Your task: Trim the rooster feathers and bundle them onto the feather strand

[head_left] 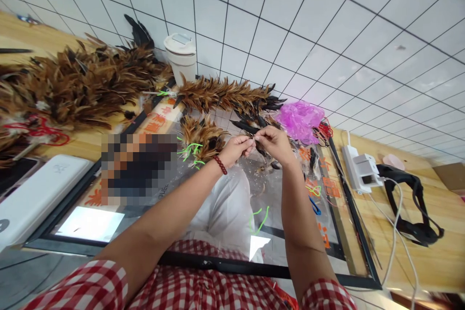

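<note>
My left hand (pixel 236 149) and my right hand (pixel 274 143) meet above the glass-topped table (pixel 203 261), fingers pinched together on a small bunch of dark and brown feathers (pixel 254 128). A red bead bracelet (pixel 220 164) circles my left wrist. Just left of the hands lies a tuft of brown feathers (pixel 203 138) tied with bright green string. Behind the hands stretches a long brown feather strand (pixel 223 94). A crumpled pink plastic bag (pixel 300 120) lies right of the hands.
A big heap of brown feathers (pixel 76 87) covers the wooden bench at left, with red cord (pixel 39 133). A white lidded cup (pixel 181 55) stands by the tiled wall. A white power strip (pixel 358 169), cables and a black strap (pixel 410 213) lie right. A white device (pixel 36 193) sits left.
</note>
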`<state>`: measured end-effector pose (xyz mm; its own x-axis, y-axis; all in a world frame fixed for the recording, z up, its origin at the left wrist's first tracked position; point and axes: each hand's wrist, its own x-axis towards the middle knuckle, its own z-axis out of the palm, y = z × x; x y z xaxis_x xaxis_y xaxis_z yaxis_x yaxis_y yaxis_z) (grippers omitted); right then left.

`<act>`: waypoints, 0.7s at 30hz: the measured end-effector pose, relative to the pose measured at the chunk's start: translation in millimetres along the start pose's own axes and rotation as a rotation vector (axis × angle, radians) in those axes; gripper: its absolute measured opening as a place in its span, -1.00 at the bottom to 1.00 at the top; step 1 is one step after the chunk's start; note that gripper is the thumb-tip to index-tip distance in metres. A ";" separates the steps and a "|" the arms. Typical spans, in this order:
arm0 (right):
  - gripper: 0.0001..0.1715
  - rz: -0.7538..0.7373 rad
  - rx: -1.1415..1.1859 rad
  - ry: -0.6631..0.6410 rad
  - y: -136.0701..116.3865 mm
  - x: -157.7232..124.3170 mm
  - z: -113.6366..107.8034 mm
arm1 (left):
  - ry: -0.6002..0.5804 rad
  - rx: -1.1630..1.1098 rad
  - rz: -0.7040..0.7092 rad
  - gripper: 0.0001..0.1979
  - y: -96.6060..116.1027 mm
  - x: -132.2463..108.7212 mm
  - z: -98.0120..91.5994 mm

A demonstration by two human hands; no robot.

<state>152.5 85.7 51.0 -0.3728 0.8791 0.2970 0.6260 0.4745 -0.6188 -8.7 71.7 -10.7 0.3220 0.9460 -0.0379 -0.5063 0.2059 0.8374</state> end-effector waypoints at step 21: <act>-0.76 0.352 0.332 0.013 17.6 -9.5 -25.9 | 0.141 -0.204 -0.005 -0.80 8.0 3.3 -3.6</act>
<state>184.7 86.9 56.2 -0.1673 0.9853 0.0355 0.4595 0.1098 -0.8814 -14.6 77.4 -6.1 0.2171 0.9675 -0.1300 -0.6606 0.2437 0.7101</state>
